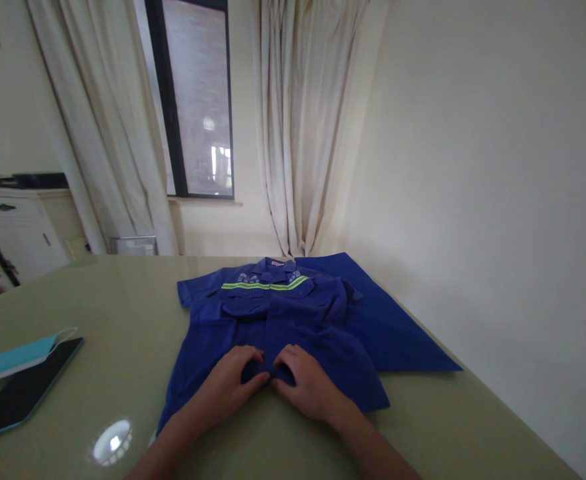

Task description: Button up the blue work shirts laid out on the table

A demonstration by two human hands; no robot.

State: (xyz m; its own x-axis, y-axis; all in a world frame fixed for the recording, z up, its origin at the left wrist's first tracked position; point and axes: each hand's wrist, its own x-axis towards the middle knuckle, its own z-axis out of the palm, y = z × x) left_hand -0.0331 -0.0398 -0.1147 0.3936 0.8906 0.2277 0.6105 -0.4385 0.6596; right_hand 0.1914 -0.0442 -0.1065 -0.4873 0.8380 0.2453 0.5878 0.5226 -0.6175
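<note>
At the blue shirt's (273, 320) lower front edge, both hands' (225, 387) fingers (257, 380) are half curled — pinching its cloth.

head-worn view, facing forward and down, tabletop near, window wall beyond

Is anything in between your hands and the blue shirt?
Nothing I can see: the left hand and right hand both touch the blue shirt near its bottom edge. The face mask lies off left.
</note>
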